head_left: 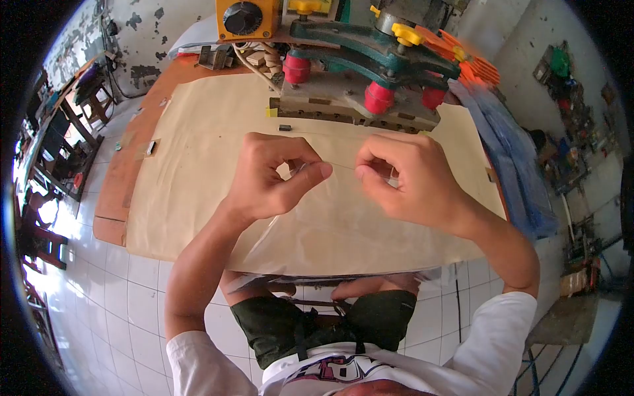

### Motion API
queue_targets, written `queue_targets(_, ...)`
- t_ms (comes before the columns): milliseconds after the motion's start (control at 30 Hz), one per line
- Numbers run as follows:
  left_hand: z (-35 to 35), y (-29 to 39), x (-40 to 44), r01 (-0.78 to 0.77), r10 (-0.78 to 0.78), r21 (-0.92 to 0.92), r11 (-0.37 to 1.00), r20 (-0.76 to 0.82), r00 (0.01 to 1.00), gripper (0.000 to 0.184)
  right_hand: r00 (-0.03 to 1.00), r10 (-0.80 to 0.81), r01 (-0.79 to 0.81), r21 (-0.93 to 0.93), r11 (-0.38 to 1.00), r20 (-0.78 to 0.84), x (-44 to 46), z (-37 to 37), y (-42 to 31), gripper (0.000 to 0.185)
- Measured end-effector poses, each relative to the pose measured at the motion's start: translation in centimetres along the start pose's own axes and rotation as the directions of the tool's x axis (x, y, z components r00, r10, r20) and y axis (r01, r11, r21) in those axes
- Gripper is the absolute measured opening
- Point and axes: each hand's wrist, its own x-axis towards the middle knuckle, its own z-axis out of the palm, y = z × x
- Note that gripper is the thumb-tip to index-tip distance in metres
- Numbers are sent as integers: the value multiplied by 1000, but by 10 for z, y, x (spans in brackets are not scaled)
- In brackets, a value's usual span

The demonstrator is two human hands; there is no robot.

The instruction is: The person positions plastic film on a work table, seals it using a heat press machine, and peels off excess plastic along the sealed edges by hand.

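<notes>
My left hand (276,177) and my right hand (411,177) are raised over the paper-covered table, a short gap between them. Each has its thumb and index finger pinched together. Between them stretches the thin upper edge of a clear plastic sheet (337,221), gripped at either side. The see-through sheet spreads down toward my lap, and its outline is hard to make out. Whether it is a single layer or a bag, I cannot tell. Beyond my hands, a small dark block (284,127) lies on the tan paper (198,152).
At the table's back stands a machine with dark green metal arms (376,56), red mounts (379,98) and yellow knobs (407,34). A yellow box with a black dial (242,18) is left of it. Blue plastic sheeting (512,158) drapes over the right edge.
</notes>
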Motion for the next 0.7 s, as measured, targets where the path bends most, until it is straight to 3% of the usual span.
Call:
queue_targets(367, -5, 1, 2, 30, -32, -34, 999, -66, 997, 12, 994, 109, -108, -59, 992, 15, -24, -24, 5, 4)
queue_targets(700, -11, 6, 3, 54, -60, -57, 997, -108, 992, 15, 994, 99, -101, -55, 993, -38, -39, -34, 7, 6)
